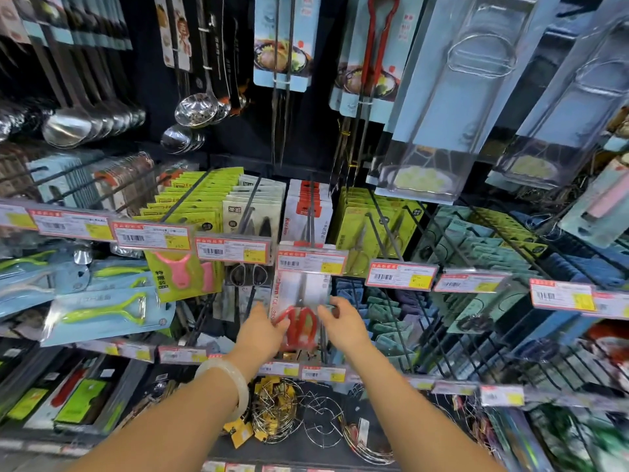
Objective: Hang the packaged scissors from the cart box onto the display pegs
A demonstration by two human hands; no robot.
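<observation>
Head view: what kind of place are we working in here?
Most likely a shop's kitchenware aisle. Price tags with barcodes front rows of display pegs, ladles hang above, and both hands, left hand and right hand, are at a pack of red-handled scissors.

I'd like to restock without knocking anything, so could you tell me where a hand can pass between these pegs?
Little room. The left hand and right hand flank the red-handled scissors pack, which hangs below its price tag. A dark gap opens under the ladles, beside the long tongs. The green card rows and teal packs are crowded.
</observation>
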